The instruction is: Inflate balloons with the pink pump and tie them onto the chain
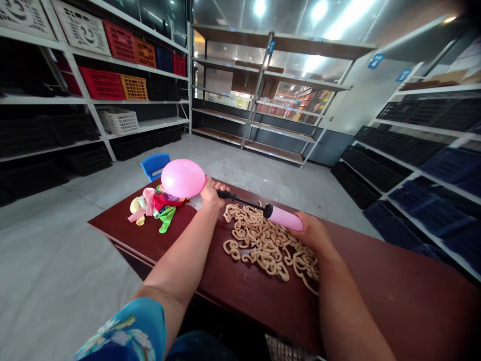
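Observation:
A pink balloon (183, 178), round and inflated, sits at the black nozzle end of a hand pump (284, 217). My left hand (212, 193) is closed around that black end, right beside the balloon's neck. The pump's pink barrel lies in the grip of my right hand (311, 231), with its black rod drawn out between the two hands. Below the pump, a tangled heap of tan, curly strands (263, 243) spreads over the table. Limp balloons (154, 203) in pink, red, green and yellow lie in a pile under the inflated one.
The dark red table (376, 281) stretches to the right. A blue chair (155, 165) stands behind its far left edge. Metal shelves (248, 131) line the back, and side shelves hold a red crate (101, 83), a white basket (119, 121) and dark crates (402, 145).

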{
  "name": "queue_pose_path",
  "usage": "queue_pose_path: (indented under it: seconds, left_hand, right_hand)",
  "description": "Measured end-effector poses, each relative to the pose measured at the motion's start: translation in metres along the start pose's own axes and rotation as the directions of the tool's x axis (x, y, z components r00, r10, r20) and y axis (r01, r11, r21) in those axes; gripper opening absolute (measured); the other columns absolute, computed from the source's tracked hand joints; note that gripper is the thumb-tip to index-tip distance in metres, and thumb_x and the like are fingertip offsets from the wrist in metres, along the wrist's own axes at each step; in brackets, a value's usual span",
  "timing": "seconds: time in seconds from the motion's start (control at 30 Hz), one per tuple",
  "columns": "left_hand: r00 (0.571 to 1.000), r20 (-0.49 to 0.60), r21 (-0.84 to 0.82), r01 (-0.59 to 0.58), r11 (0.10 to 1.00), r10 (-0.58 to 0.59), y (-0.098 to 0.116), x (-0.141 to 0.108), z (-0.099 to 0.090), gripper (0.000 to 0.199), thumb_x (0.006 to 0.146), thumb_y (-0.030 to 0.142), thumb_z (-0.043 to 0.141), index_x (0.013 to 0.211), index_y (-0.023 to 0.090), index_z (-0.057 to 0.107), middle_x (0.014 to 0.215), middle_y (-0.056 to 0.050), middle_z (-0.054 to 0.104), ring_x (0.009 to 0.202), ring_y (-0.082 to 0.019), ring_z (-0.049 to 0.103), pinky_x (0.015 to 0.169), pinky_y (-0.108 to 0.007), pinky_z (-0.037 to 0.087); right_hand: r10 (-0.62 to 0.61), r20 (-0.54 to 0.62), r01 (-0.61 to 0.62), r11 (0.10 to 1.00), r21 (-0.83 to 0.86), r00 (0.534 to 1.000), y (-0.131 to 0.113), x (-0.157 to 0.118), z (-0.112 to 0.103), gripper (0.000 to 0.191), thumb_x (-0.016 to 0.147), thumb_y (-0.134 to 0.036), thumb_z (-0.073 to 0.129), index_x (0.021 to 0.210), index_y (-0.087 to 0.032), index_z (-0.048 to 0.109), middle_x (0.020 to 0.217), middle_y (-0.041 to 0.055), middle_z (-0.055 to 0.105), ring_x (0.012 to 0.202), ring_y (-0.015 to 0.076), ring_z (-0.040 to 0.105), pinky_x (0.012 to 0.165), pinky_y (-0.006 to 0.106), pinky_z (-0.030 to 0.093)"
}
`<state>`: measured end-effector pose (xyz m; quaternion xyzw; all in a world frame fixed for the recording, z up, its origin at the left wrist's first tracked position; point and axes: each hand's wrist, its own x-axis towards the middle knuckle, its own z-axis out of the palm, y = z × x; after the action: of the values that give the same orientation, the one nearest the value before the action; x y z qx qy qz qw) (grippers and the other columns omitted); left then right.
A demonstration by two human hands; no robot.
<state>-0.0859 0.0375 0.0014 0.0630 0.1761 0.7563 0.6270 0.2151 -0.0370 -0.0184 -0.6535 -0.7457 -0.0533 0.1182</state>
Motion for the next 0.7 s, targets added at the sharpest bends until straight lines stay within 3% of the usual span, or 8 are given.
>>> queue_pose_path:
  seconds: [0.13, 0.47, 0.57, 0.7]
  left_hand:
    - [0.999, 0.04, -0.023, 0.005, 1.0, -0.005, -0.002, -0.003, -0.001, 0.041, 0.085, 0.036, 0.044, 0.057, 0.02, 0.018, 0.044, 0.007, 0.02, 0.035, -0.009, 0.03, 0.044, -0.026, 0.033]
    - [0.979, 0.124, 0.003, 0.161, 0.987, -0.16, -0.028, -0.027, 0.011, 0.046, 0.083, 0.039, 0.046, 0.056, 0.02, 0.014, 0.043, 0.006, 0.018, 0.036, -0.009, 0.029, 0.043, -0.027, 0.032]
    - [0.983, 0.121, 0.024, 0.136, 0.99, -0.138, -0.024, -0.028, 0.014, 0.047, 0.082, 0.04, 0.048, 0.055, 0.02, 0.016, 0.043, 0.006, 0.021, 0.036, -0.009, 0.031, 0.044, -0.027, 0.033]
    - [0.992, 0.104, 0.016, 0.067, 0.998, -0.068, -0.009, -0.02, 0.014, 0.045, 0.084, 0.039, 0.045, 0.056, 0.02, 0.016, 0.043, 0.006, 0.02, 0.037, -0.01, 0.033, 0.046, -0.027, 0.035]
  right_hand:
    - [-0.004, 0.011, 0.005, 0.999, -0.038, 1.0, -0.007, -0.001, 0.001, 0.029, 0.066, -0.039, 0.058, 0.09, -0.024, 0.053, 0.092, 0.0031, 0.062, 0.083, 0.0205, 0.055, 0.063, 0.028, 0.035]
    - [-0.059, -0.019, 0.057, 0.991, -0.118, 0.998, -0.065, -0.004, 0.004, 0.036, 0.07, -0.049, 0.054, 0.096, -0.024, 0.05, 0.087, 0.0051, 0.064, 0.077, 0.0215, 0.059, 0.059, 0.029, 0.034]
    - [-0.054, -0.009, 0.053, 0.993, -0.101, 0.998, -0.067, -0.003, 0.0, 0.036, 0.071, -0.049, 0.054, 0.096, -0.024, 0.051, 0.087, 0.0041, 0.064, 0.078, 0.0201, 0.058, 0.061, 0.027, 0.033]
    - [-0.072, -0.041, 0.069, 0.996, -0.063, 0.997, -0.048, -0.001, -0.006, 0.033, 0.069, -0.042, 0.057, 0.097, -0.024, 0.053, 0.088, 0.002, 0.063, 0.081, 0.0181, 0.056, 0.064, 0.026, 0.034]
